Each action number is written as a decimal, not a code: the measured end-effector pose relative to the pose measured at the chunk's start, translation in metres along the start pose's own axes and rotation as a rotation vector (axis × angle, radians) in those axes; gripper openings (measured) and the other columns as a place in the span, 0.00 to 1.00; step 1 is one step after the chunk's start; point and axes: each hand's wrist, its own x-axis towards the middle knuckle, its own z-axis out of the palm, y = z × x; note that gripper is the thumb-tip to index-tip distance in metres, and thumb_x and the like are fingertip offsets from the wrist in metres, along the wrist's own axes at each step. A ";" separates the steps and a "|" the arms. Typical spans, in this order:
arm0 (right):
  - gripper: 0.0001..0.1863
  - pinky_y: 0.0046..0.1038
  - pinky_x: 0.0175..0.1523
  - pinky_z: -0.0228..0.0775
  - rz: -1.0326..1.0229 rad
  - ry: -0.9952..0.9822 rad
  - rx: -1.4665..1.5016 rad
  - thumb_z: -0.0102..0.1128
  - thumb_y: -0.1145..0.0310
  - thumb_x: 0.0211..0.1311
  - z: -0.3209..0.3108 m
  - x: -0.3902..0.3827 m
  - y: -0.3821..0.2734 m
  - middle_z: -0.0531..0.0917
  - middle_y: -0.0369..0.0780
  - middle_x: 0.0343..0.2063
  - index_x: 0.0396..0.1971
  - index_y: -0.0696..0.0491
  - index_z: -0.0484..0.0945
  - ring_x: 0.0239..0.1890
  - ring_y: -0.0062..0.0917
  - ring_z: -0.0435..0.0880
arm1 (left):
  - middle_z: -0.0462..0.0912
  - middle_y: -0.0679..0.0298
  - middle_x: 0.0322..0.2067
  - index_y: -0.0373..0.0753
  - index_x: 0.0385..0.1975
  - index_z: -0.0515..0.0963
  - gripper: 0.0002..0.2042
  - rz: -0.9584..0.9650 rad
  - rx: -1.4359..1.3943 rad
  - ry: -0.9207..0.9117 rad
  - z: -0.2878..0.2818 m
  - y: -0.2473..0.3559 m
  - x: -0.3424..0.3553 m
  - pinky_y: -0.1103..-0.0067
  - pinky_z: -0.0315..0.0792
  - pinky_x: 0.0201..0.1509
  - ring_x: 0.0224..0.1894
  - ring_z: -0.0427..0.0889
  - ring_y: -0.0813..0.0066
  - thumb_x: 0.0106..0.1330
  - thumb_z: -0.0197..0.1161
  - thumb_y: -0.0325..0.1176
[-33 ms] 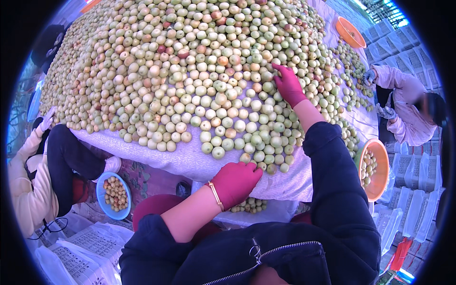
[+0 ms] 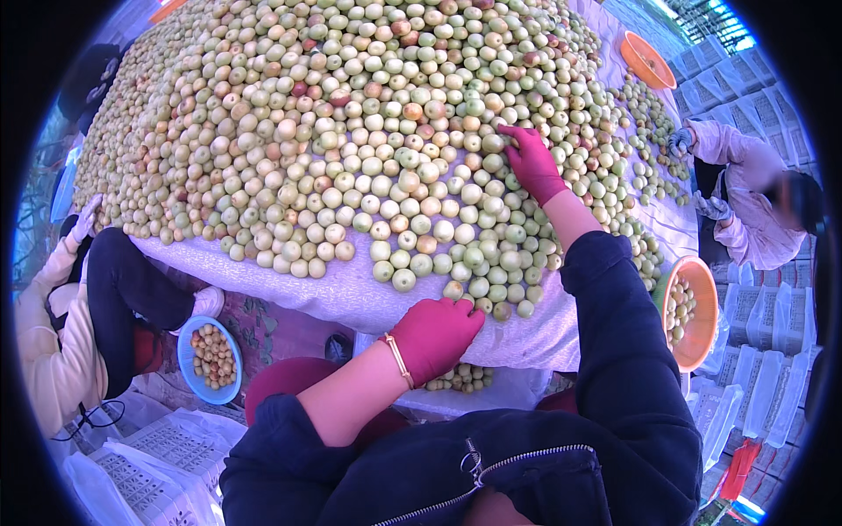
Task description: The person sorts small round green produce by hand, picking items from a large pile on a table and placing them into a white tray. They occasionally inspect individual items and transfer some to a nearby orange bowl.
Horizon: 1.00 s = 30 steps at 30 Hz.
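Note:
A broad heap of pale green, yellow and reddish round fruit [image 2: 386, 131] covers a cloth-draped table [image 2: 246, 272]. My right hand [image 2: 526, 159], in a magenta glove, reaches into the heap, fingers apart and bent, fingertips touching fruit. My left hand [image 2: 436, 336], gloved alike and with a bracelet at the wrist, rests low at the front edge of the table, its fingers curled against the nearest fruit; whether it holds any is hidden. Below it, more fruit [image 2: 458, 379] shows in a pale container under the table edge.
An orange basin [image 2: 695, 337] of fruit stands right; another [image 2: 647, 61] behind. A blue basin [image 2: 209, 359] of fruit is lower left. A person in pale sleeves [image 2: 48, 342] sits left, another in lilac [image 2: 754, 245] works right. Stacked crates [image 2: 767, 311] fill both sides.
My right hand has shifted slightly down toward me, its fingers a little more bent. My left hand looks unchanged.

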 end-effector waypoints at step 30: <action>0.25 0.38 0.70 0.60 0.106 0.083 -0.324 0.63 0.73 0.63 -0.235 -0.264 -0.021 0.71 0.49 0.64 0.60 0.54 0.74 0.67 0.42 0.70 | 0.80 0.62 0.43 0.42 0.48 0.74 0.16 0.046 0.068 -0.043 0.000 0.020 -0.009 0.66 0.79 0.38 0.39 0.83 0.62 0.62 0.64 0.36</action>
